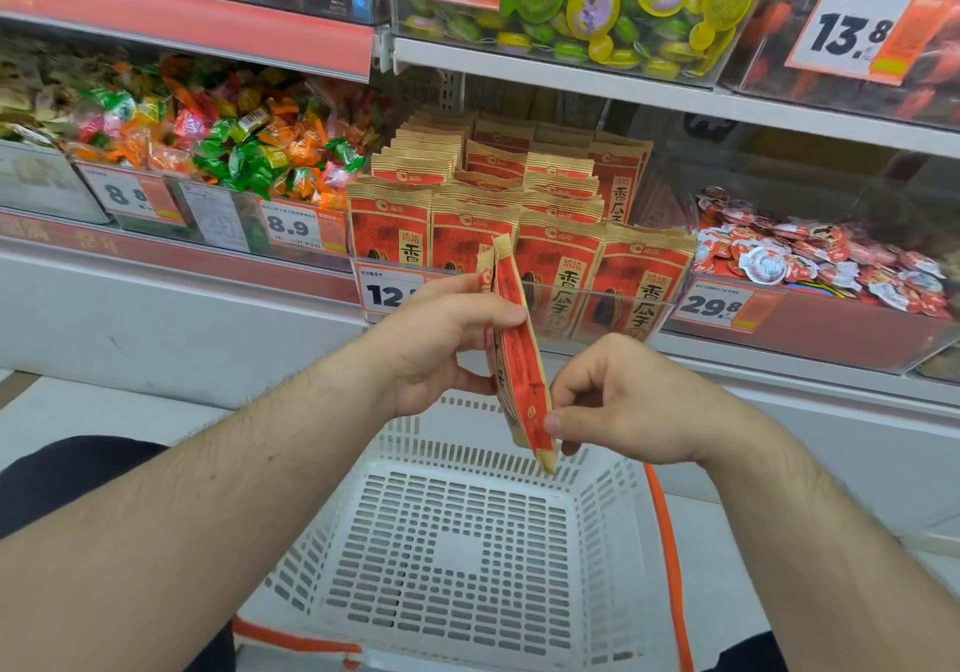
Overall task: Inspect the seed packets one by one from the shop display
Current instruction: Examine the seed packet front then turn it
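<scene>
A white slotted basket (457, 541) sits open below the hands, its near rim cut off by the bottom edge. Between it and the shelf, both hands hold 1 seed packet (519, 354) edge-on, clear of the display. The left hand (441, 344) pinches its upper part, thumb on the near face; the right hand (623, 406) pinches the lower corner with curled fingers. Turned this way, the packet's print is unreadable: red face, tan crimped ends. Behind, rows of matching packets (561, 255) stand upright in a clear bin, partly hiding a price tag (387, 294).
</scene>
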